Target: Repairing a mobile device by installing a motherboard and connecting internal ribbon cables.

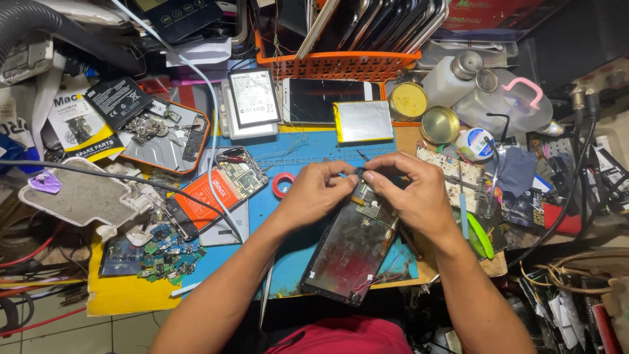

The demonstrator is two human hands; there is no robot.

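An opened phone (350, 252) with its back removed lies tilted on the blue work mat (298, 154), its circuit board at the upper end. My left hand (313, 193) and my right hand (413, 190) meet above that upper end. Between their fingertips they pinch a small dark round part (359, 172), just over the board. Both forearms reach in from the bottom of the view.
Around the mat lie a red tape ring (283, 185), a silver battery (362, 121), a white phone (327, 99), an opened phone with an orange battery (209, 196), loose green boards (167, 252), round tins (439, 124), bottles (452, 78) and an orange basket of phones (341, 64). Cables crowd the right edge.
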